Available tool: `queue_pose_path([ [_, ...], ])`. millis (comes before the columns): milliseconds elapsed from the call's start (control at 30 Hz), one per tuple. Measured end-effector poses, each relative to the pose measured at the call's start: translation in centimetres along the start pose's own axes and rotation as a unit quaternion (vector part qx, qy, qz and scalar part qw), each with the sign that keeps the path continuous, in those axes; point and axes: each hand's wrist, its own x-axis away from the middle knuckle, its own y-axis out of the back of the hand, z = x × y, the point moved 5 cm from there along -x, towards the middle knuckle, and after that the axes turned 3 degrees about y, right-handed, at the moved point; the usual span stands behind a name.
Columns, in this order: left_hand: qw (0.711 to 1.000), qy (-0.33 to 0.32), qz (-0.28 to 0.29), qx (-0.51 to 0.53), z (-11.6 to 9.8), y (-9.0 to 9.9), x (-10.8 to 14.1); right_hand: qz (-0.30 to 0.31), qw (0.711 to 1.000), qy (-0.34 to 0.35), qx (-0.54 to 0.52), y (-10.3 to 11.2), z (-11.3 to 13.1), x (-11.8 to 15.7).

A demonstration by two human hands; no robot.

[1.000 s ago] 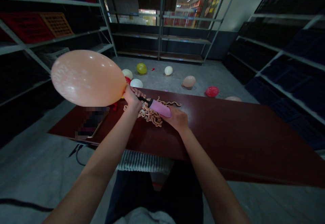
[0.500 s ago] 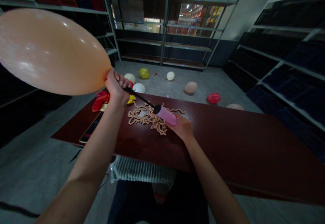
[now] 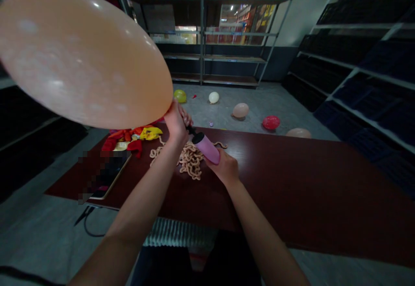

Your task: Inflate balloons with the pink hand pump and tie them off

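The left hand [image 3: 178,122] closes its fingers around the neck of a big peach balloon [image 3: 90,56], at the black end of a pink pump [image 3: 208,149]; the right hand [image 3: 224,167] wraps the pump's pink barrel. The balloon hangs up and to the left, above the desk [image 3: 308,182]. Below the hands lies a tangle of tan squiggly strands [image 3: 191,160]. Farther left are limp red and yellow pieces [image 3: 151,133] and a dark-screened device [image 3: 118,169]. Beyond, a white balloon [image 3: 214,98] and a red balloon [image 3: 271,122] rest on the floor [image 3: 275,98].
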Motion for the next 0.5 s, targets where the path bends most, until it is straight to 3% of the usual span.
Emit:
queue_pose_path([
  [167, 1.0, 0.024, 0.02, -0.005, 3.1, -0.3, 0.3, -0.005, 0.999, -0.036, -0.012, 0.4, -0.6, -0.2],
  [367, 0.999, 0.044, -0.006, 0.001, 2.9, 0.7, 0.2, -0.004, 0.999, -0.025, -0.022, 0.6, -0.1, -0.3],
  [500, 1.0, 0.021, -0.016, 0.008, 2.5, 2.2, 1.0, -0.005, 1.0, -0.004, -0.012, 0.5, 0.3, -0.2],
])
